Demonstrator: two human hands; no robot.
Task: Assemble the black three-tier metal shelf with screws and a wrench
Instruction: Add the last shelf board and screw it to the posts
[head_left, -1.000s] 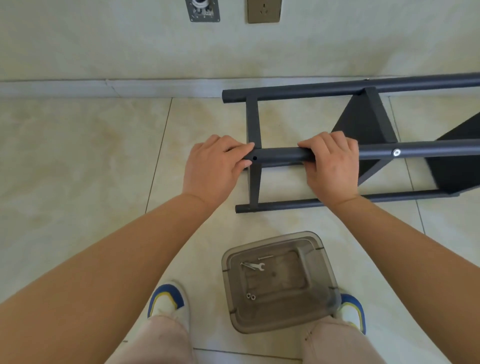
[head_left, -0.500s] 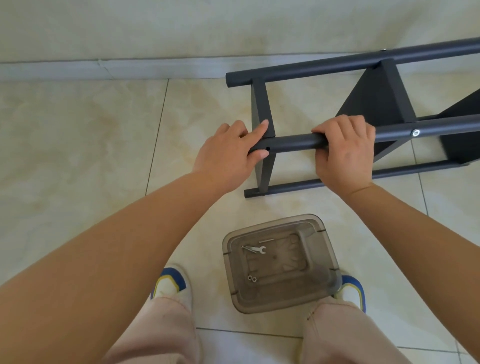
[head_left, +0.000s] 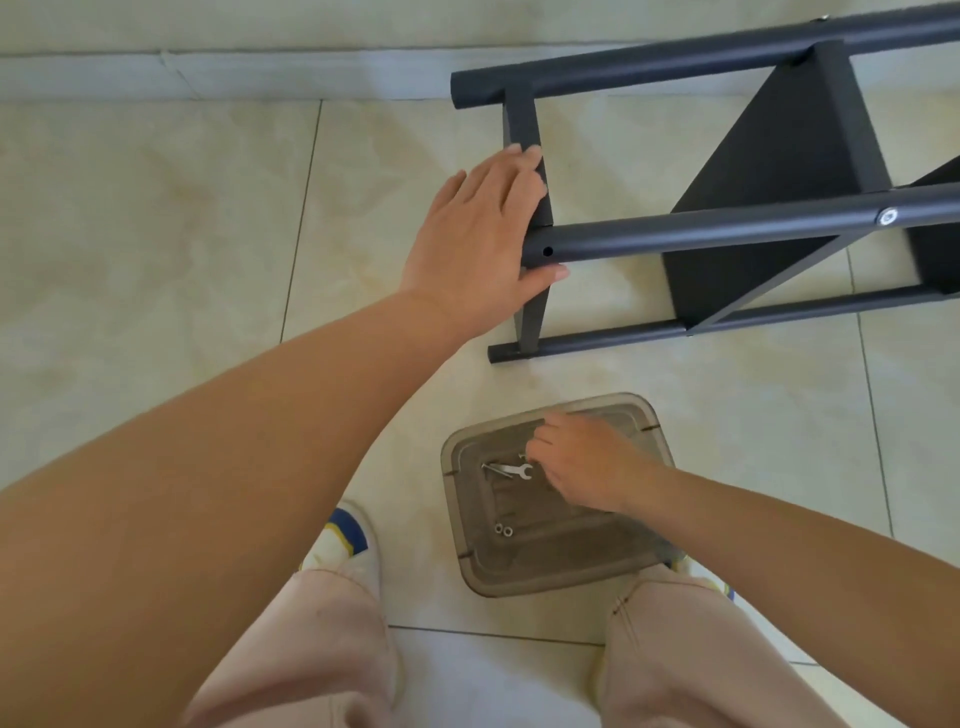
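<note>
Pale floor tiles carry the black shelf (head_left: 769, 171), lying on its side by the wall. Left hand (head_left: 483, 234) rests flat, fingers straight, against the shelf's end. Right hand (head_left: 587, 462), fingers curled, reaches into a clear bin lid (head_left: 545, 561) beside the wrench (head_left: 511, 470); whether it pinches anything is unclear.

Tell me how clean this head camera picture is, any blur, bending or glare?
Head view: daylight is soft and even, with faint shadows under the shelf frame; the wide lens bows the baseboard and the tubes; the right hand over the plastic lid is slightly motion-blurred; the left hand, wrench and washers read sharp; no harsh glare.
</note>
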